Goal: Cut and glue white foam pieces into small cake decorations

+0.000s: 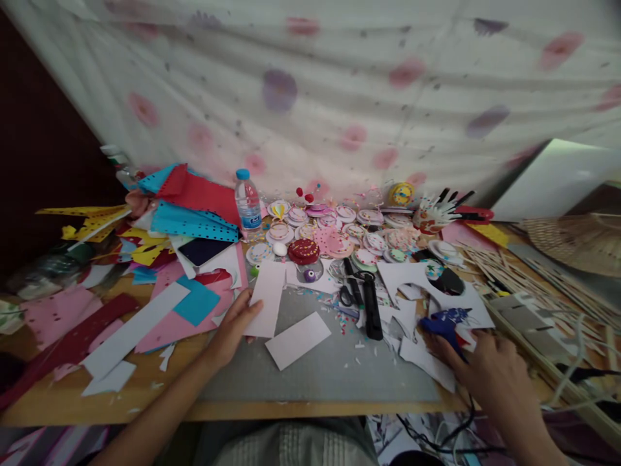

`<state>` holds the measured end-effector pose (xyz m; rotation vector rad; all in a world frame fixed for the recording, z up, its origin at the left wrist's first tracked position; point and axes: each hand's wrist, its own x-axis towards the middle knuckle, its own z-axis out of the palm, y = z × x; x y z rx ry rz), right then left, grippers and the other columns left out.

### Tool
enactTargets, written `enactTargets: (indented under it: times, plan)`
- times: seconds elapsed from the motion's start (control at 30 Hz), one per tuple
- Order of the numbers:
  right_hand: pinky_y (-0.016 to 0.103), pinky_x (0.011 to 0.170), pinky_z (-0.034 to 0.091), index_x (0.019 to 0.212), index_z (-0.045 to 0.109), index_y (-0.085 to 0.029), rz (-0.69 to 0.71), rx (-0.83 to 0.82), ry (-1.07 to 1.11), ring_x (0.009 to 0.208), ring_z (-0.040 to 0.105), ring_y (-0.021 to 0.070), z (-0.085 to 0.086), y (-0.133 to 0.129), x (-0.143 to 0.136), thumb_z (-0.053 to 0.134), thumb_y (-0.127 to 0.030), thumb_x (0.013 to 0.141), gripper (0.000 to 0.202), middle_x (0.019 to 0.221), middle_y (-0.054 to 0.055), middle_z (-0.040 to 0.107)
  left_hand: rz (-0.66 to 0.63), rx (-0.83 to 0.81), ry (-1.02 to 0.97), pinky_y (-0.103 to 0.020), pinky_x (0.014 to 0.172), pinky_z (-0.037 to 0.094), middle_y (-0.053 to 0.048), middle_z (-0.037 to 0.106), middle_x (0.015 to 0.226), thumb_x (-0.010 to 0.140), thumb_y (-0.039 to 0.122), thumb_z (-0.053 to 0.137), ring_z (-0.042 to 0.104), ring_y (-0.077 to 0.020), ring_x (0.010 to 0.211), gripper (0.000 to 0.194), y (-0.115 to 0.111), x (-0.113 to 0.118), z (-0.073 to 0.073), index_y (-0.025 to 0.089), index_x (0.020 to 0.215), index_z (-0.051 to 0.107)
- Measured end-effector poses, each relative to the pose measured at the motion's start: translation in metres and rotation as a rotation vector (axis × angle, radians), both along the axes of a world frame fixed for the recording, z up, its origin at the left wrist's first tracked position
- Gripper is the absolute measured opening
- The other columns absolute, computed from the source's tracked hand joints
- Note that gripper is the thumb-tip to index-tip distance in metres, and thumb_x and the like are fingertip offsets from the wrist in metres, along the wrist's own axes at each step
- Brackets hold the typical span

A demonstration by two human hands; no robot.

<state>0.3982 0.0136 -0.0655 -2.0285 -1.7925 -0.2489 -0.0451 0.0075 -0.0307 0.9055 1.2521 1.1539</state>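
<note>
Head view: our left hand (237,330) pinches a white card (268,301), loose card (298,340) to its right; our right hand (495,372) meets the blue tool (444,323), grip we can't tell!

A pale, flower-printed cloth (330,84) is hung in folds behind a wooden table (272,410). The cloth is softly lit, and flanked at left by a dark surface (43,123).

Card (298,340) on mat (310,387), bottle (248,206) behind, phone (204,251) left of bottle, glue gun (447,325) at right
</note>
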Motion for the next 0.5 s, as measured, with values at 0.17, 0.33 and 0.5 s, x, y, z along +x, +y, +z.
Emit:
enactTargets:
  times: [0.17,0.33,0.5]
  plan:
    - [0.042,0.086,0.051,0.110,0.057,-0.019,0.636,0.080,0.012,0.096,0.062,0.0282,0.034,-0.012,-0.089,0.052,-0.027,0.091,0.022,0.101,0.015,0.063,0.002,0.013,0.028,-0.016,0.036,0.031,0.006,0.055,0.063,0.075,0.041,0.072,0.049,-0.0093,0.048,0.033,0.007,-0.017,0.013,0.019,0.096,0.058]
    - [0.045,0.102,0.042,0.124,0.055,-0.017,1.150,-0.236,-0.114,0.122,0.053,0.0292,0.031,0.009,-0.191,0.064,-0.022,0.087,0.039,0.135,0.016,0.055,0.030,0.063,-0.023,-0.020,0.057,0.048,0.001,0.068,0.087,0.075,0.041,0.073,0.063,-0.0136,0.068,0.041,0.010,-0.024,0.016,0.021,0.107,0.058]
    - [0.033,0.084,0.050,0.113,0.062,-0.019,1.305,-0.237,-0.114,0.099,0.063,0.0234,0.010,0.036,-0.215,0.063,-0.034,0.089,0.029,0.107,0.009,0.069,0.097,0.126,-0.062,-0.025,0.065,0.052,-0.004,0.072,0.100,0.072,0.040,0.075,0.068,-0.0207,0.081,0.043,0.007,-0.034,0.011,0.021,0.107,0.060]
